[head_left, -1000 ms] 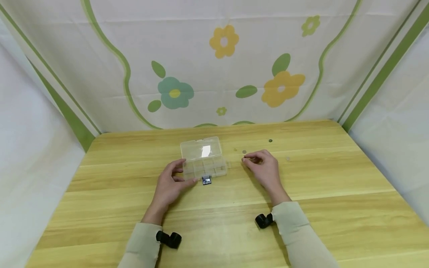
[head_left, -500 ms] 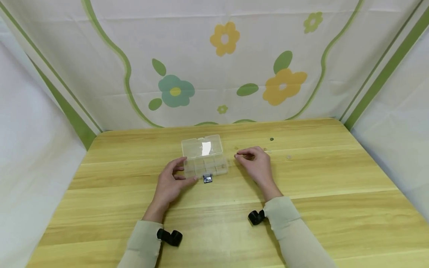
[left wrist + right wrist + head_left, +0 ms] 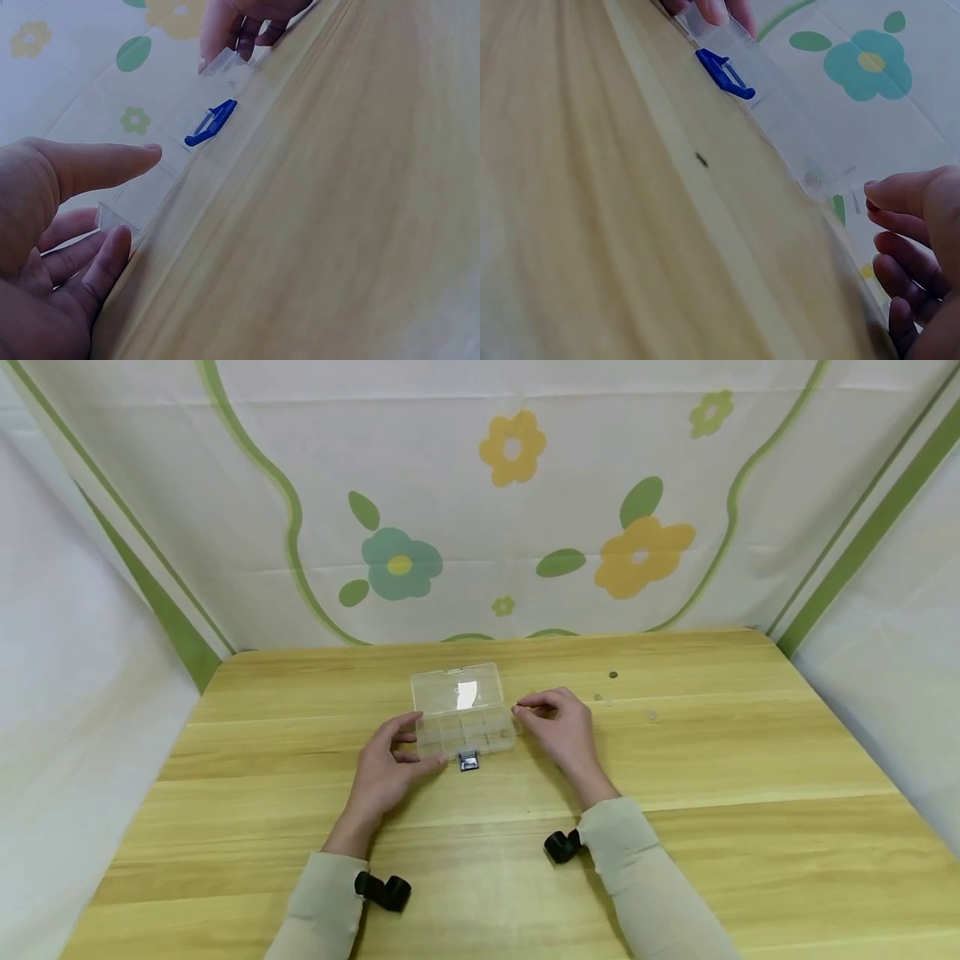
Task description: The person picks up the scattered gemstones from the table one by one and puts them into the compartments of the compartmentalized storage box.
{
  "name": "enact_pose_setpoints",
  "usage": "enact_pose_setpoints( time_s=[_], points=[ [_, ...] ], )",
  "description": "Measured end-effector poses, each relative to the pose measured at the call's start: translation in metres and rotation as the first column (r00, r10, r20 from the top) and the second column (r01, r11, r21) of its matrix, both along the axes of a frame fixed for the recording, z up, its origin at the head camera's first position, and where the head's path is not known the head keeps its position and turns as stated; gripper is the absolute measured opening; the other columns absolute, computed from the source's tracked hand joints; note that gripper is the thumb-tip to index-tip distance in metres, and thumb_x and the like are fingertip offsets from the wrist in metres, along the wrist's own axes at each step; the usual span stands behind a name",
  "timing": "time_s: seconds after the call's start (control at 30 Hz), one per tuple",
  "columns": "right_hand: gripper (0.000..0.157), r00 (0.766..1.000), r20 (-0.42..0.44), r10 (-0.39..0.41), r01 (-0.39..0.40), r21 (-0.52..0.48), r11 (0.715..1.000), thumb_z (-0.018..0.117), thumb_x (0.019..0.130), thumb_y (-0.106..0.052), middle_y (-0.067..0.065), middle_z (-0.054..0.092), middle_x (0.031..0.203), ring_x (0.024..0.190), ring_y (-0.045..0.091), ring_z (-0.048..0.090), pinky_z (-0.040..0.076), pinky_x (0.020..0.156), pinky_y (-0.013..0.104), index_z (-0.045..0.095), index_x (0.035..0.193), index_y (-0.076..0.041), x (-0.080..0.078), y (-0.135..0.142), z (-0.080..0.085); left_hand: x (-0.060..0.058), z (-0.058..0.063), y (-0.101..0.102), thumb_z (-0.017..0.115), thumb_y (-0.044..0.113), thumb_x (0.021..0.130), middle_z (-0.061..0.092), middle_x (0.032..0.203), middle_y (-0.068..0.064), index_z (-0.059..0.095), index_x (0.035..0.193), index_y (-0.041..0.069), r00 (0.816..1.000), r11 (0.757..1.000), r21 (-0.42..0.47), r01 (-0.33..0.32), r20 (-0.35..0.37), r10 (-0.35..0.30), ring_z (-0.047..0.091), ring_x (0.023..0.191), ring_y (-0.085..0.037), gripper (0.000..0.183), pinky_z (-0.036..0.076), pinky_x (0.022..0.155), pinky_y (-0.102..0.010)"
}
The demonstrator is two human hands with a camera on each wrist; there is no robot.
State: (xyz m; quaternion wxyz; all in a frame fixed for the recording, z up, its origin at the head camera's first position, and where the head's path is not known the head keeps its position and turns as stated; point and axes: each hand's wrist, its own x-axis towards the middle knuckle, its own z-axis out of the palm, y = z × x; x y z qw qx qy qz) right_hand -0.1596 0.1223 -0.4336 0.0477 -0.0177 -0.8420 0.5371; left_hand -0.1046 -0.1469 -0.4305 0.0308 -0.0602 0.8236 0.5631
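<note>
A clear plastic compartment box (image 3: 465,731) stands on the table with its lid (image 3: 450,689) raised at the back. A blue clasp (image 3: 212,122) hangs at its front edge. My left hand (image 3: 386,768) holds the box's left end, thumb along the front and fingers at the side. Beside the box's right end is my right hand (image 3: 561,727), thumb and forefinger pinching a tiny dark red piece (image 3: 871,205); its kind is too small to tell. A small round thing (image 3: 814,180) lies in the box's right front compartment.
Several small round pieces lie right of the box, among them a dark green disc (image 3: 613,675) and a pale disc (image 3: 651,716). A flowered cloth (image 3: 300,602) hangs behind the wooden table (image 3: 480,877).
My right hand has moved left with the pinched piece, from among the loose discs to the box's right end. My left hand stays on the box.
</note>
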Motion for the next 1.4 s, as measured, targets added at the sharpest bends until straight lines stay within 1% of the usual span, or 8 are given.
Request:
enact_pose_setpoints(
  time_s=[0.2,0.4,0.57,0.63,0.77,0.9,1.17,1.4],
  points=[
    [0.016,1.0,-0.003,0.003,-0.003,0.001,1.0,0.085,0.094,-0.024,0.006,0.071,0.113,0.101,0.023,0.066,0.055,0.087,0.036,0.084,0.106,-0.014,0.0,-0.006,0.001,0.0,0.001,0.001,0.094,0.015,0.083,0.062,0.142,-0.014,0.057,0.154,0.019,1.0,1.0,-0.006,-0.004,0.015,0.005,0.067,0.109,-0.03,0.08,0.056,0.093,-0.034],
    [0.015,0.999,-0.008,0.034,-0.034,0.002,0.999,0.085,0.094,-0.024,0.006,0.071,0.113,0.101,0.023,0.066,0.054,0.088,0.037,0.085,0.106,-0.016,0.0,-0.01,0.002,-0.002,0.008,0.003,0.095,0.016,0.082,0.061,0.147,-0.009,0.058,0.152,0.02,0.998,1.0,-0.027,-0.006,0.059,0.007,0.066,0.117,-0.032,0.079,0.057,0.1,-0.044],
    [0.016,0.998,-0.014,0.057,-0.057,0.024,0.998,0.085,0.094,-0.025,0.005,0.071,0.111,0.102,0.023,0.065,0.053,0.089,0.037,0.085,0.108,-0.018,0.001,-0.013,0.002,-0.005,0.018,0.006,0.095,0.016,0.081,0.062,0.149,-0.009,0.059,0.149,0.017,0.996,0.997,-0.083,0.001,0.089,0.006,0.062,0.13,-0.034,0.077,0.052,0.109,-0.051],
    [0.016,0.998,-0.018,0.059,-0.059,0.034,0.998,0.085,0.094,-0.025,0.005,0.071,0.109,0.102,0.023,0.064,0.052,0.089,0.037,0.085,0.108,-0.018,0.001,-0.013,0.002,-0.006,0.022,0.007,0.095,0.015,0.079,0.062,0.149,-0.01,0.059,0.148,0.015,0.995,0.996,-0.089,0.006,0.101,0.003,0.058,0.134,-0.034,0.077,0.048,0.112,-0.053],
    [0.015,0.998,-0.022,0.063,-0.062,0.044,0.997,0.085,0.094,-0.024,0.005,0.071,0.108,0.102,0.023,0.065,0.052,0.09,0.036,0.085,0.108,-0.018,0.002,-0.013,0.001,-0.008,0.027,0.009,0.095,0.009,0.076,0.06,0.15,-0.012,0.058,0.146,0.013,0.99,0.999,-0.038,-0.002,0.141,0.007,0.054,0.136,-0.034,0.079,0.045,0.113,-0.055],
    [0.015,0.998,-0.02,0.059,-0.058,0.049,0.997,0.085,0.093,-0.024,0.005,0.072,0.108,0.102,0.022,0.065,0.052,0.09,0.036,0.085,0.108,-0.019,0.002,-0.014,0.001,-0.008,0.028,0.009,0.094,0.006,0.076,0.058,0.151,-0.011,0.057,0.146,0.014,0.986,1.0,0.006,-0.01,0.169,0.009,0.051,0.137,-0.034,0.08,0.043,0.115,-0.054],
    [0.016,0.998,-0.023,0.061,-0.059,0.056,0.997,0.086,0.093,-0.024,0.004,0.072,0.107,0.1,0.022,0.064,0.052,0.088,0.035,0.085,0.108,-0.02,0.002,-0.015,0.0,-0.005,0.027,0.007,0.094,0.006,0.077,0.056,0.153,-0.01,0.056,0.147,0.015,0.985,0.999,0.044,-0.02,0.172,0.013,0.05,0.139,-0.033,0.08,0.043,0.115,-0.054],
    [0.016,0.998,-0.018,0.054,-0.053,0.058,0.997,0.086,0.093,-0.025,0.004,0.072,0.106,0.101,0.022,0.064,0.052,0.088,0.035,0.085,0.108,-0.02,0.002,-0.013,0.0,-0.005,0.026,0.008,0.093,0.007,0.079,0.056,0.154,-0.01,0.056,0.148,0.015,0.985,0.999,0.046,-0.02,0.17,0.012,0.05,0.14,-0.033,0.079,0.043,0.115,-0.054]
  ],
)
